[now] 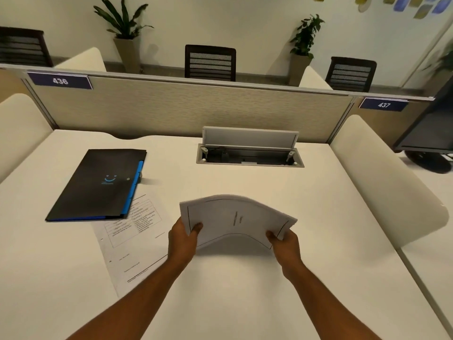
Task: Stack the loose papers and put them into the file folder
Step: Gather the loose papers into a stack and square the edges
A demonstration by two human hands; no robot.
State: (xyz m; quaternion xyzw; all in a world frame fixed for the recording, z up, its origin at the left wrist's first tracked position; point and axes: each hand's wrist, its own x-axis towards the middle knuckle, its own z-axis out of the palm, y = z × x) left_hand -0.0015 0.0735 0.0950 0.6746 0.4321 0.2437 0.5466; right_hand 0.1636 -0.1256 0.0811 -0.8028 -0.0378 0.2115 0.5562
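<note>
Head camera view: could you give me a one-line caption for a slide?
Both hands hold a bowed paper stack near a closed black folder.

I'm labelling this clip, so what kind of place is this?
Most likely an open-plan office: numbered blue desk signs on a beige fabric divider panel, black mesh-backed chairs, and an open grey cable hatch in the white desk.

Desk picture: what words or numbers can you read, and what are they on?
"436": blue sign on the divider, left.
"437": blue sign on the divider, right.
Folder: a blue smile mark, small words too blurred.
Sheet on the desk: print too small.
Held papers: print too blurred.
</note>
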